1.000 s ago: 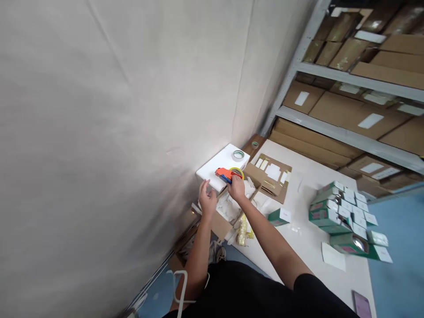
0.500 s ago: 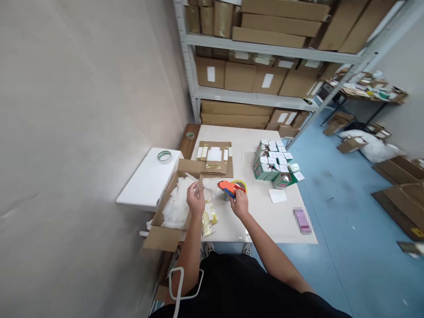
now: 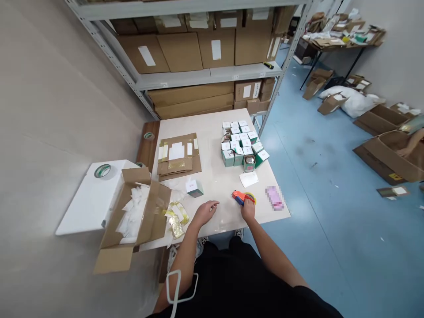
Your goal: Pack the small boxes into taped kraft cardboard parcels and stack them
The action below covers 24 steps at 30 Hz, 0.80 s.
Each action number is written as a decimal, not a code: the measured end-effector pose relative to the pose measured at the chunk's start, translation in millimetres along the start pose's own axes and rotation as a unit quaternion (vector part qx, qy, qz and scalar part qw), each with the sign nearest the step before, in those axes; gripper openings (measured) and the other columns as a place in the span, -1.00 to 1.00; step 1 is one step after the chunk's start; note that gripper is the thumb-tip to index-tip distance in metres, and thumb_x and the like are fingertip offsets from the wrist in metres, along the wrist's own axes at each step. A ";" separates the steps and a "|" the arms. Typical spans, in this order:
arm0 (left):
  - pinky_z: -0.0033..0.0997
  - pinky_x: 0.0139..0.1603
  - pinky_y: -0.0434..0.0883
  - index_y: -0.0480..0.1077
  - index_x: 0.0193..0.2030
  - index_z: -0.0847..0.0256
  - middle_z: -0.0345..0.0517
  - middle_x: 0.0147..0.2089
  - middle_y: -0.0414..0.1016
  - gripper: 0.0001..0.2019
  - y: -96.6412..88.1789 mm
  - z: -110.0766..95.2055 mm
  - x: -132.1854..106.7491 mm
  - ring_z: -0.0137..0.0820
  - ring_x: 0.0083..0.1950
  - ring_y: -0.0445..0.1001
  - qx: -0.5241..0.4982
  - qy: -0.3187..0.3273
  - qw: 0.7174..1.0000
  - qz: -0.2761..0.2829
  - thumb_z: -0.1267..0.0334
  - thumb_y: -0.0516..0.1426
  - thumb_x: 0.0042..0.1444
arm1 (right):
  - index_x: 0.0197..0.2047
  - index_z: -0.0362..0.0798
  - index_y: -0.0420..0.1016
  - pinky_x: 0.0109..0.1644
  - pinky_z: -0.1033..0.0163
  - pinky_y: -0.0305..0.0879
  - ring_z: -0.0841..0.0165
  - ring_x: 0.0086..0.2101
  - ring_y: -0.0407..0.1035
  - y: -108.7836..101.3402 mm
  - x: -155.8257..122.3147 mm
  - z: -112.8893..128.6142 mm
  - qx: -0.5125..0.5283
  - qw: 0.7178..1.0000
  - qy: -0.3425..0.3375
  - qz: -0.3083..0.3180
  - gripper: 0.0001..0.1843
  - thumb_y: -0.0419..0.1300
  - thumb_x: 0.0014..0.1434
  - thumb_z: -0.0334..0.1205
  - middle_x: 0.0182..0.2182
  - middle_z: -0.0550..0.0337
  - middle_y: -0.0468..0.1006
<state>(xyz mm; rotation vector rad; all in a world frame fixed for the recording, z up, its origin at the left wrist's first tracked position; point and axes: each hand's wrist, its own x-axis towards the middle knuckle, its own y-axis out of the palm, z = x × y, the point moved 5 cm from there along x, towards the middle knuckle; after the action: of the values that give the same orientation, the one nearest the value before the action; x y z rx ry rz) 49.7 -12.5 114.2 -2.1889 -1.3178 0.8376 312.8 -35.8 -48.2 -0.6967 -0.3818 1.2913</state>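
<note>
My right hand point(image 3: 247, 210) grips an orange tape dispenser point(image 3: 239, 195) with blue and red parts and a yellow ring, over the right half of the white table point(image 3: 212, 168). My left hand point(image 3: 205, 213) is empty, its fingers stretched loosely towards the right above the table's front part. Just beyond it stands a small white and green box point(image 3: 194, 188). An open carton point(image 3: 150, 212) with white packing material point(image 3: 134, 214) inside lies to its left. Beside the carton is a crumpled yellowish tape clump point(image 3: 176, 223).
Several small green and white boxes point(image 3: 239, 143) are grouped at the back right, near a white paper point(image 3: 248, 179). Flattened cardboard point(image 3: 179, 154) lies back left. A tape roll point(image 3: 102, 171) rests on a white block point(image 3: 86, 198). Another person's arm point(image 3: 412, 143) reaches into a floor carton point(image 3: 391, 154).
The view has turned to the right. My left hand has drawn away from the carton, and my right hand has moved right with the tape dispenser. The small box by the carton now shows.
</note>
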 end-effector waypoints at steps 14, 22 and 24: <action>-0.29 0.21 0.45 0.54 0.21 0.07 -0.08 0.19 0.59 -0.61 23.8 -68.6 40.6 -0.22 0.16 0.57 0.123 0.037 0.991 0.050 0.26 0.02 0.37 | 0.25 -0.10 0.43 0.25 -0.01 0.28 0.01 0.17 0.40 -26.7 -1.3 -14.5 -0.020 0.996 0.080 0.040 -0.49 0.16 0.22 -0.28 0.08 -0.17 0.56; -0.24 0.24 0.46 0.55 0.19 0.04 -0.12 0.16 0.61 -0.63 -25.7 -31.3 0.7 -0.23 0.20 0.55 0.085 0.024 0.995 -0.056 0.27 0.03 0.37 | 0.26 -0.10 0.43 0.01 0.14 0.42 0.20 -0.13 0.53 -0.6 36.6 76.8 0.038 0.993 -0.014 0.108 -0.46 0.08 0.22 -0.23 -0.10 0.03 0.64; -0.19 0.28 0.45 0.56 0.17 0.06 -0.10 0.17 0.61 -0.64 -45.3 -6.7 -11.4 -0.21 0.24 0.52 0.078 0.012 0.994 -0.080 0.27 0.03 0.36 | 0.22 -0.09 0.47 0.00 0.15 0.43 0.22 -0.17 0.54 14.8 44.0 103.6 0.050 0.990 -0.041 0.128 -0.48 0.08 0.21 -0.22 -0.15 0.07 0.65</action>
<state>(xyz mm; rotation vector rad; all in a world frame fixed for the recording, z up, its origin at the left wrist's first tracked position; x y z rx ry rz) 22.1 -3.0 151.3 -1.9396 -1.3483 0.8196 248.7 34.6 13.5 -0.6234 -0.2992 1.5750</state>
